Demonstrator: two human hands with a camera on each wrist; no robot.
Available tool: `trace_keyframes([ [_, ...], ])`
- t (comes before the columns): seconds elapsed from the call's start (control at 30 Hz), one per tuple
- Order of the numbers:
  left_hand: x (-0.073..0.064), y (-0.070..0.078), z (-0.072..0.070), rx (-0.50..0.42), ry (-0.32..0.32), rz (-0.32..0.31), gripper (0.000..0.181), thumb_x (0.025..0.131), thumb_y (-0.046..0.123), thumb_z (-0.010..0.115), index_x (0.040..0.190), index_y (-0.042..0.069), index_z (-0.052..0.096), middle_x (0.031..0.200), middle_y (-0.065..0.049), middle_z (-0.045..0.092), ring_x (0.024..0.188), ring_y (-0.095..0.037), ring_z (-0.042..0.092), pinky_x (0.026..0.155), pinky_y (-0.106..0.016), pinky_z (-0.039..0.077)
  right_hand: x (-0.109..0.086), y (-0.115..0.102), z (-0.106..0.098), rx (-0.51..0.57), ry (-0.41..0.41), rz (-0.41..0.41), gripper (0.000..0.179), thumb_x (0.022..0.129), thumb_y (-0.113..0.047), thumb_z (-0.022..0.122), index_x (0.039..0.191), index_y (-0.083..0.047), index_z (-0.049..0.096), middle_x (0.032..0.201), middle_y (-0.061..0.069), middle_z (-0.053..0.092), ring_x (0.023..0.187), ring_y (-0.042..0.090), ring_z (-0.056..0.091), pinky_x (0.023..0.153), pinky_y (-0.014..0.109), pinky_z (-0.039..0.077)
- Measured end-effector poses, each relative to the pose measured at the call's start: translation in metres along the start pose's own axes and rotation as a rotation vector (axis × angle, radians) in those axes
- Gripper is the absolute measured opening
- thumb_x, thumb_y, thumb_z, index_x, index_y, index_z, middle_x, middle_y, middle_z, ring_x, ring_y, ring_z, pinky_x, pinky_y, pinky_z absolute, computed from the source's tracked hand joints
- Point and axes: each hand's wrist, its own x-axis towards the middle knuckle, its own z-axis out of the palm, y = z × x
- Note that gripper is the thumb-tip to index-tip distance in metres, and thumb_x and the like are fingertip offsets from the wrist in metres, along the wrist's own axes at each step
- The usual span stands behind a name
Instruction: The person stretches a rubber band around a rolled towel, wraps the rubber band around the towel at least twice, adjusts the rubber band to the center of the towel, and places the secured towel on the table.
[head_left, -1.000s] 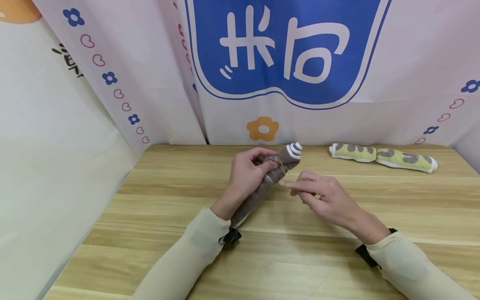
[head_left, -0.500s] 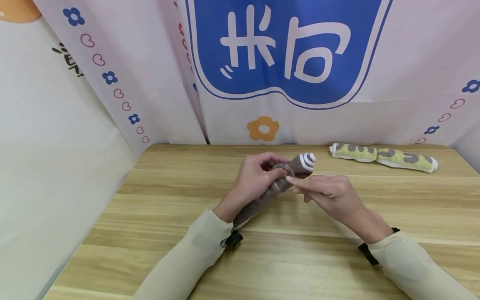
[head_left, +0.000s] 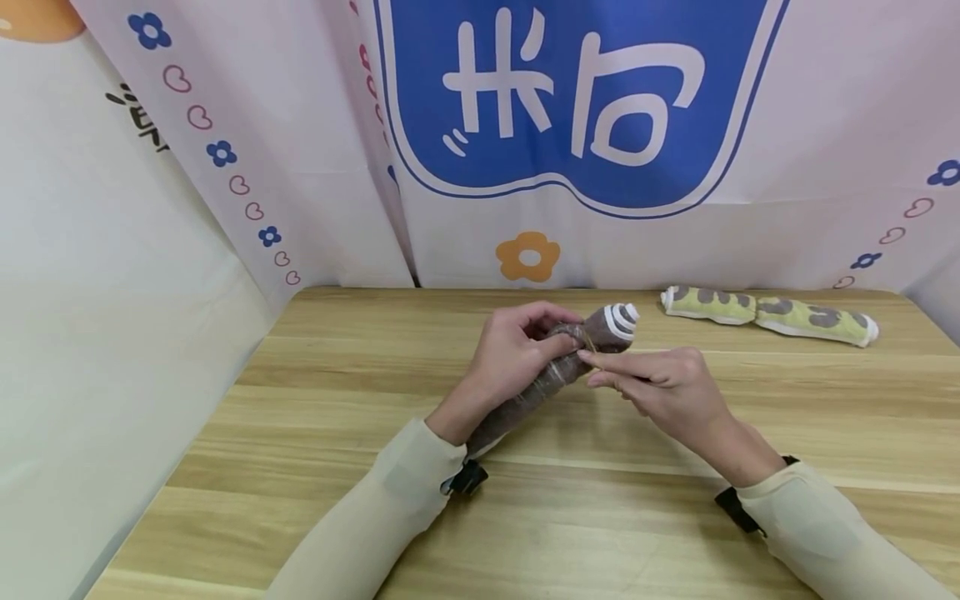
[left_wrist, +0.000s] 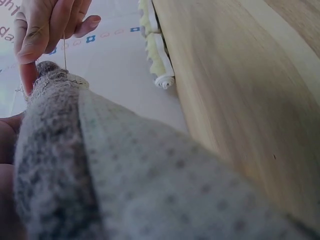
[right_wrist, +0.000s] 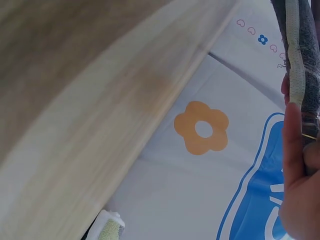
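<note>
My left hand (head_left: 510, 354) grips a rolled brown cloth (head_left: 525, 404) near its far end, thumb on top. The roll has white spiral edges at its tip and is tilted up to the right. A thin tan elastic band (head_left: 588, 340) goes round it by my left fingers. My right hand (head_left: 671, 387) pinches that band beside the roll. In the left wrist view, the band (left_wrist: 64, 52) stretches from the roll (left_wrist: 55, 140) to the right fingers, and a pale dotted underside shows. The right wrist view has the right hand (right_wrist: 300, 180) against the roll (right_wrist: 312, 65).
On the wooden table (head_left: 600, 517), a yellow roll with grey patches (head_left: 712, 305) lies at the back right, cinched at its middle. Behind the table's back edge hangs a white printed cloth (head_left: 450, 237) with a blue sign and an orange flower.
The brown roll and left hand have shifted slightly right. My right hand, earlier pointing a finger beside the roll, has moved in to the band and now pinches it.
</note>
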Motion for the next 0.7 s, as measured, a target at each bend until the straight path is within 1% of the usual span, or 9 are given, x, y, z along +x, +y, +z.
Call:
trace_keyframes([
  [0.1, -0.0006, 0.0005, 0.0003, -0.002, -0.002, -0.002, 0.016, 0.093, 0.008, 0.080, 0.109, 0.012, 0.082, 0.085, 0.006, 0.075, 0.073, -0.010, 0.065, 0.062, -0.024, 0.049, -0.0008, -0.0034, -0.0011, 0.023, -0.026, 0.091, 0.033, 0.102, -0.033, 0.069, 0.107, -0.004, 0.084, 0.083, -0.004, 0.079, 0.051, -0.001, 0.053, 0.046, 0.013, 0.041],
  [0.2, -0.0008, 0.0000, 0.0004, -0.004, -0.002, -0.001, 0.016, 0.093, 0.007, 0.080, 0.109, 0.011, 0.082, 0.085, 0.006, 0.076, 0.073, -0.011, 0.066, 0.062, -0.024, 0.049, -0.0017, -0.0052, -0.0013, 0.063, -0.055, 0.142, 0.031, 0.104, -0.031, 0.068, 0.104, -0.005, 0.084, 0.084, -0.005, 0.078, 0.054, 0.001, 0.059, 0.049, 0.016, 0.047],
  [0.3, -0.0006, -0.0018, 0.0005, -0.008, 0.006, -0.004, 0.016, 0.093, 0.007, 0.081, 0.108, 0.011, 0.082, 0.087, 0.005, 0.076, 0.073, -0.011, 0.066, 0.063, -0.024, 0.049, -0.0021, -0.0048, -0.0008, 0.084, -0.075, 0.119, 0.028, 0.106, -0.028, 0.066, 0.103, -0.006, 0.083, 0.081, -0.007, 0.075, 0.059, 0.004, 0.061, 0.054, 0.017, 0.049],
  [0.37, -0.0007, -0.0027, 0.0002, -0.013, 0.012, -0.008, 0.016, 0.093, 0.007, 0.081, 0.108, 0.011, 0.082, 0.087, 0.006, 0.077, 0.073, -0.011, 0.066, 0.064, -0.024, 0.049, -0.0019, -0.0044, -0.0005, 0.096, -0.087, 0.094, 0.030, 0.108, -0.029, 0.063, 0.103, -0.006, 0.082, 0.081, -0.006, 0.074, 0.063, 0.006, 0.061, 0.058, 0.018, 0.050],
  [0.43, -0.0006, -0.0036, 0.0000, -0.017, 0.015, -0.013, 0.016, 0.093, 0.006, 0.081, 0.108, 0.011, 0.082, 0.087, 0.006, 0.077, 0.073, -0.011, 0.066, 0.064, -0.024, 0.049, -0.0016, -0.0044, -0.0001, 0.106, -0.101, 0.070, 0.034, 0.109, -0.031, 0.060, 0.105, -0.006, 0.082, 0.086, -0.004, 0.073, 0.066, 0.007, 0.061, 0.059, 0.018, 0.050],
  [0.53, -0.0003, -0.0042, 0.0001, -0.014, 0.011, -0.015, 0.016, 0.093, 0.006, 0.081, 0.109, 0.011, 0.082, 0.087, 0.006, 0.076, 0.073, -0.012, 0.066, 0.064, -0.024, 0.049, -0.0006, -0.0055, 0.0008, 0.117, -0.110, 0.041, 0.041, 0.111, -0.035, 0.055, 0.108, -0.003, 0.082, 0.100, 0.004, 0.073, 0.074, 0.009, 0.063, 0.064, 0.019, 0.051],
  [0.63, 0.0005, -0.0047, 0.0006, -0.003, 0.006, -0.015, 0.016, 0.093, 0.007, 0.080, 0.109, 0.011, 0.082, 0.086, 0.005, 0.076, 0.072, -0.012, 0.066, 0.063, -0.024, 0.050, 0.0011, -0.0061, 0.0025, 0.079, -0.077, -0.009, 0.043, 0.110, -0.037, 0.055, 0.114, -0.004, 0.082, 0.106, 0.009, 0.071, 0.080, 0.011, 0.061, 0.067, 0.020, 0.048],
  [0.7, 0.0008, -0.0047, 0.0007, 0.007, 0.008, -0.017, 0.016, 0.093, 0.006, 0.079, 0.109, 0.010, 0.081, 0.085, 0.005, 0.076, 0.071, -0.012, 0.066, 0.063, -0.025, 0.049, 0.0023, -0.0064, 0.0035, 0.037, -0.034, -0.049, 0.042, 0.107, -0.038, 0.059, 0.118, -0.005, 0.081, 0.102, 0.009, 0.069, 0.083, 0.012, 0.058, 0.068, 0.021, 0.045],
])
